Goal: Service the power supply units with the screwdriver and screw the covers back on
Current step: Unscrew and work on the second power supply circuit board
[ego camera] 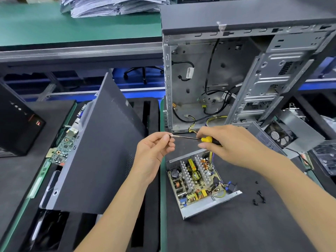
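The left hand's (154, 148) fingers (166, 138) pinched the tip of the screwdriver (196, 138), while the right hand (231, 142) curled round its yellow-and-black handle, holding it level above the table (245, 230). Just below lay the open power supply (200, 180), its board bare. Small black screws (259, 196) sat near its right. An empty case (236, 79) stood behind.

Two bare forearms entering from 6 o'clock, ending in the left hand (154, 150) and the right hand (234, 142). No sleeves, gloves, rings or watch visible to the frame edge. Fingernails short and unpainted where they show.
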Motion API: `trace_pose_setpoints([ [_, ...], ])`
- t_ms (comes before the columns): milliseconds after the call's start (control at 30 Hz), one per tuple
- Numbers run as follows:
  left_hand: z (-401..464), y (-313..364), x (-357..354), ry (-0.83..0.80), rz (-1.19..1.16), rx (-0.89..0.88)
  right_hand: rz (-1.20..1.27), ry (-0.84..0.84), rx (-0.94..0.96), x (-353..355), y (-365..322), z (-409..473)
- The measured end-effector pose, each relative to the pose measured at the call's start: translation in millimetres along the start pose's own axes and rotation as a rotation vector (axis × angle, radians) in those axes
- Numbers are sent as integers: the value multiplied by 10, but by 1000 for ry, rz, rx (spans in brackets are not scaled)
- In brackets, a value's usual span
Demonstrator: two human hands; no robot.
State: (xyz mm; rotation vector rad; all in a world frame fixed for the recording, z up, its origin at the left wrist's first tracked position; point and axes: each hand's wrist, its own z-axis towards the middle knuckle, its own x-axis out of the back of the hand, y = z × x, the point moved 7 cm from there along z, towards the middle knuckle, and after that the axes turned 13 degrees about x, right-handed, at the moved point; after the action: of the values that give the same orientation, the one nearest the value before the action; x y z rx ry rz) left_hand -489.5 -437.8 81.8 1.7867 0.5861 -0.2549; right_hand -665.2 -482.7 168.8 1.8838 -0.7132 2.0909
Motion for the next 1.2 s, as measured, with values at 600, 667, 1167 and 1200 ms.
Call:
trace_pose_setpoints([
  [600,-54,145,127,60,159,-54,-58,105,69,64,-138,87],
  [667,-64,145,143,58,157,-48,-25,105,65,53,-143,95],
  [1167,-90,96,130,-19,61,14,-57,95,37,129,-157,135],
  [1200,-91,97,125,-24,63,10,-67,92,32,143,-163,129],
])
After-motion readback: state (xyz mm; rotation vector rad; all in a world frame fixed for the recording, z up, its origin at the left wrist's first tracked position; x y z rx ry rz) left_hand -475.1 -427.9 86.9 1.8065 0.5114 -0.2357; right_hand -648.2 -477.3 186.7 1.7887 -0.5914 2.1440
